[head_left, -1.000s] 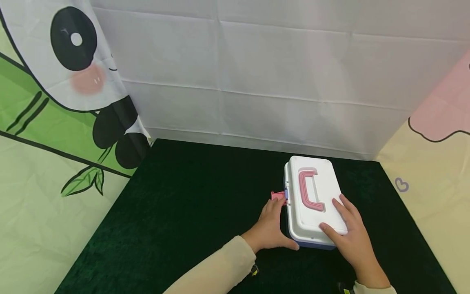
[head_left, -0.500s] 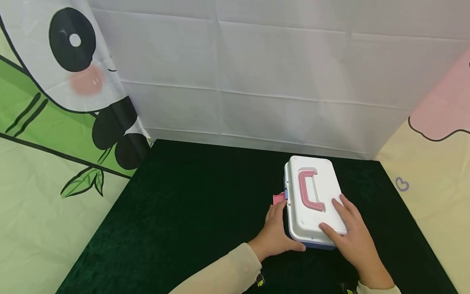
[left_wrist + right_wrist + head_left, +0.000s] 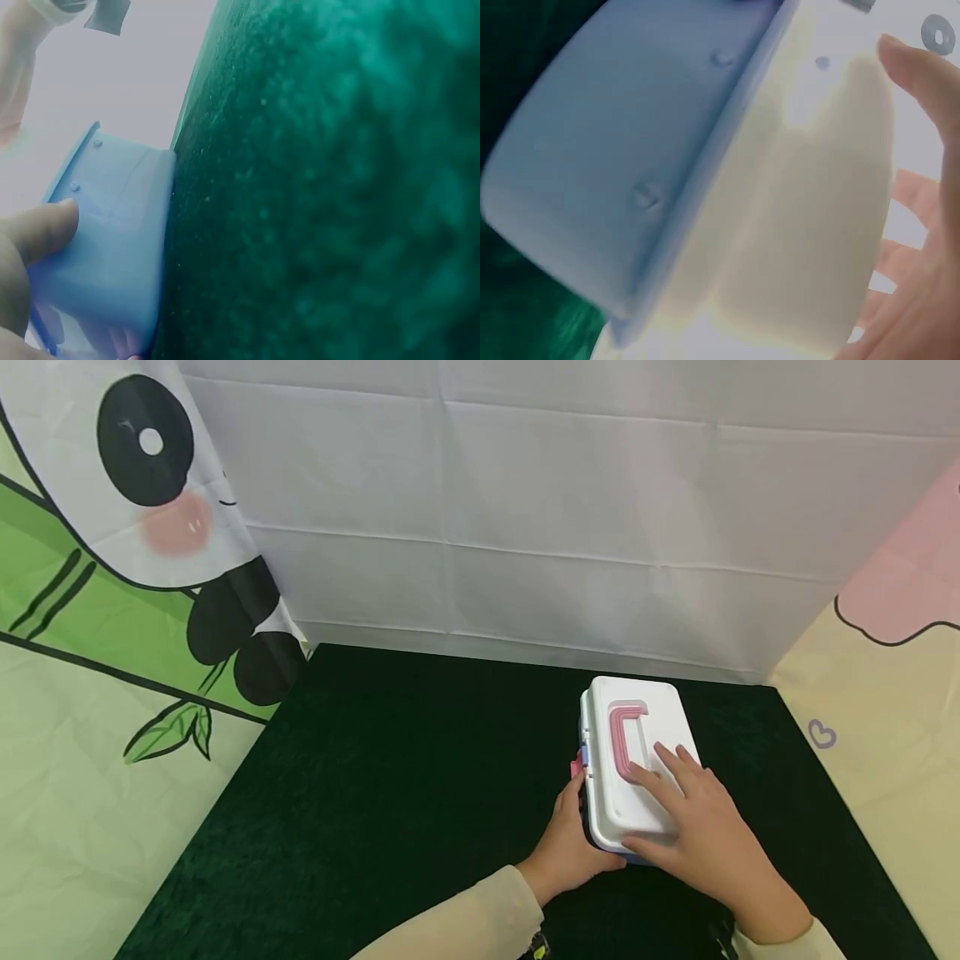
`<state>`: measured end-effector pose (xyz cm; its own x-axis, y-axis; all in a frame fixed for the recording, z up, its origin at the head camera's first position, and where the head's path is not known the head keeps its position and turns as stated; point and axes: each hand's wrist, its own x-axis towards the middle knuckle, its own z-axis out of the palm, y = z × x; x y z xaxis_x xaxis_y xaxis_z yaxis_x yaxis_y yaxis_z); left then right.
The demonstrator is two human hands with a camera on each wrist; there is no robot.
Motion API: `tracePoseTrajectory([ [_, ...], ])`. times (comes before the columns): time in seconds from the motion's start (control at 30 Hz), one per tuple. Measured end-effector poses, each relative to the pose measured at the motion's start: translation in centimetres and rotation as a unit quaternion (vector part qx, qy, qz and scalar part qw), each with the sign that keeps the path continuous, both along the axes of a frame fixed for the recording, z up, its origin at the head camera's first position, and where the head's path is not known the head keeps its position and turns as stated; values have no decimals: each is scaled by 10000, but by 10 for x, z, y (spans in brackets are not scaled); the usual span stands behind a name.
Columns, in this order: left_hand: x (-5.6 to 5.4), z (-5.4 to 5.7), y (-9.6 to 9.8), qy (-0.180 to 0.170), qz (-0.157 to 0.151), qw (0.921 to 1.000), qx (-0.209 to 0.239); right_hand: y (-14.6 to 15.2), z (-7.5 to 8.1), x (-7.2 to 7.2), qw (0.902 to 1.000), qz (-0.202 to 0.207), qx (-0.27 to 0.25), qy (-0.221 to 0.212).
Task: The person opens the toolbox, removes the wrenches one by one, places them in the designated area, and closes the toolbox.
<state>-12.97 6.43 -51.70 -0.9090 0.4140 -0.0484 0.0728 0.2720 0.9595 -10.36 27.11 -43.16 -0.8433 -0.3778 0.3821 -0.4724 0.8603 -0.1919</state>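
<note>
A white-lidded plastic storage box (image 3: 652, 822) with a blue base stands on the dark green cloth, its lid down. On the lid lies a pink carry handle (image 3: 619, 743). My left hand (image 3: 568, 847) holds the box's near left corner, thumb on the short blue end (image 3: 112, 232) and fingers along the left side. Just beyond those fingertips a sliver of pink latch (image 3: 576, 766) shows against the side; the fingers hide part of it. My right hand (image 3: 705, 827) spreads over the lid's near right part, fingertips close to the handle; whether every finger touches is unclear.
The dark green cloth (image 3: 405, 793) covers the table, and the box stands toward its right side. A white sheet (image 3: 480, 527) hangs behind the table. Printed cloths (image 3: 67, 827) flank it on both sides.
The pink latch, sticking out to the left before, has swung in against the box side. My left hand has closed in on the corner. My right hand has slid left across the lid.
</note>
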Motion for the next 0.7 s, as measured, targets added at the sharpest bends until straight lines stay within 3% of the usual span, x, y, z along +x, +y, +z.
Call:
tracePoseTrajectory([
  [0.27,1,-4,2,-27,120,9999,-27,-15,-1,-7,9945,-3,657,-812],
  [0.7,1,-1,1,-20,52,9999,-154,-18,-2,-5,9897,88,927,-1083],
])
